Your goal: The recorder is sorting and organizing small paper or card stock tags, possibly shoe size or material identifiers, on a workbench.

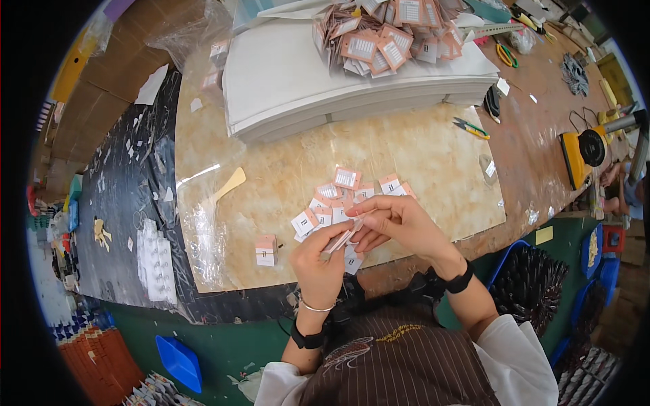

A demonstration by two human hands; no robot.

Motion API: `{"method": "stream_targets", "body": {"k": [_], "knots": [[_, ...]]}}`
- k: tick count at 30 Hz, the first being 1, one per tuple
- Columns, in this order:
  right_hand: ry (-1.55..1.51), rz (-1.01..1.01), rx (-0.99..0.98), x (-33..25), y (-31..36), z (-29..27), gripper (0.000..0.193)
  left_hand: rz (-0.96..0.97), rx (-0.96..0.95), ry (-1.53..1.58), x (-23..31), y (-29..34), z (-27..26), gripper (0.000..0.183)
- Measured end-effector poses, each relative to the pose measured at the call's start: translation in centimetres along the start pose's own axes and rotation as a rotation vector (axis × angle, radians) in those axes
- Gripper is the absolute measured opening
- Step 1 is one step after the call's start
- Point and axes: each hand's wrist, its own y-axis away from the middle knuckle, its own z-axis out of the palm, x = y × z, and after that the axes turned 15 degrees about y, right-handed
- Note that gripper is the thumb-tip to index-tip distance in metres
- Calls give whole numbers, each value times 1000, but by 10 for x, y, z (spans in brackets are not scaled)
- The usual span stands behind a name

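My left hand (319, 265) is closed on a few small pink-and-white cards (342, 239), held together on edge above the table. At the far end of these cards, my right hand (404, 222) has its thumb and forefinger pinched together on a card's edge. The right hand's other fingers curl below, and exactly how many cards it grips is hidden. Just beyond both hands lies a loose spread of similar pink-and-white tags (347, 178), some overlapping. To the left of my left hand, a small squared stack of tags (266, 251) sits on the marbled board (284, 159).
A thick stack of white sheets (277, 78) stands at the back, bearing a heap of tags (393, 40). Yellow-green thread snips (472, 128) and a cream-handled brush or scraper (231, 183) lie on the board. A blue bin of dark items (529, 283) stands below right.
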Motion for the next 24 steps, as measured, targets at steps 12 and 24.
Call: {"method": "stream_targets", "body": {"k": [12, 24], "knots": [[360, -28, 656, 20, -33, -48, 10, -374, 85, 154, -37, -6, -21, 18], [1239, -20, 337, 73, 52, -41, 10, -338, 117, -221, -51, -14, -26, 26]]}}
